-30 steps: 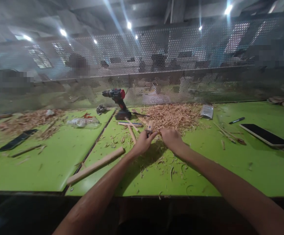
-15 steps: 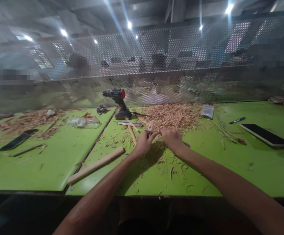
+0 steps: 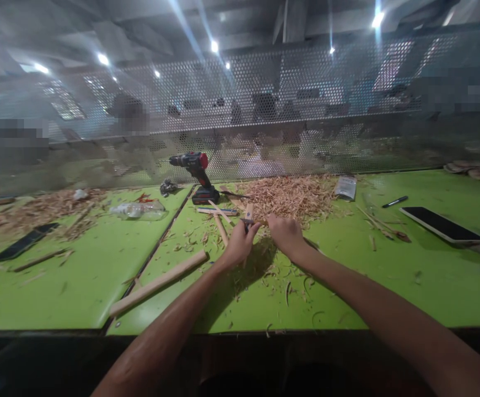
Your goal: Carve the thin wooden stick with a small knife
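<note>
My left hand (image 3: 240, 241) is closed around a pale wooden strip (image 3: 249, 210), whose blue-marked end sticks out beyond the fingers. Its thumb points right, towards my other hand. My right hand (image 3: 286, 234) is closed in a fist beside it, on what looks like a knife; the dark narrow blade (image 3: 246, 221) crosses the strip. Most of the grip is hidden by the fingers. Thin wooden sticks (image 3: 222, 229) lie just left of my hands, and a heap of wood shavings (image 3: 291, 196) spreads behind them.
A cordless drill (image 3: 198, 176) stands behind my left hand. A thick wooden rod (image 3: 159, 282) lies left of my forearm on the green table (image 3: 388, 292). To the right are a tablet-like black panel (image 3: 442, 223), a pen (image 3: 395, 202) and a small packet (image 3: 346, 188). A perforated screen (image 3: 223, 110) borders the back.
The view has shifted slightly, so things sit a little further left. Both hands keep their hold close together, with only a small movement between them.
</note>
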### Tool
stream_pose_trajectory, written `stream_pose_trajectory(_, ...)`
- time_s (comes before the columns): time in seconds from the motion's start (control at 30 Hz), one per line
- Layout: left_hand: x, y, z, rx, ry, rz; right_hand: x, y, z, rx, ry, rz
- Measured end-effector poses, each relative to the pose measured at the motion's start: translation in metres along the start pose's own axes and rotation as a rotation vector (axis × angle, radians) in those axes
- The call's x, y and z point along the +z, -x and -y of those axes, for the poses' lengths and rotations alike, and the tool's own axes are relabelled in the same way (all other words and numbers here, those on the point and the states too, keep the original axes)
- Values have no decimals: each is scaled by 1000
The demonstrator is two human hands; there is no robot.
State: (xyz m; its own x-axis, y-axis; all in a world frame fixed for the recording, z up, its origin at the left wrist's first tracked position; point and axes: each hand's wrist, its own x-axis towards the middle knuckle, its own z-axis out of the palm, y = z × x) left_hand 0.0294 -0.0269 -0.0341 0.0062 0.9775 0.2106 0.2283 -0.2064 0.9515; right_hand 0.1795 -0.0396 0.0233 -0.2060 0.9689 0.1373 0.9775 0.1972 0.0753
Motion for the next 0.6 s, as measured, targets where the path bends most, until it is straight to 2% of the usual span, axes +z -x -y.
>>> stream_pose_trajectory(0.17,-1,1,-6,29,-154,30,3,1,0,9,0,6)
stream_pose_trajectory(0.6,4,4,-9,8,-210,-39,-2,1,1,20,-9,12)
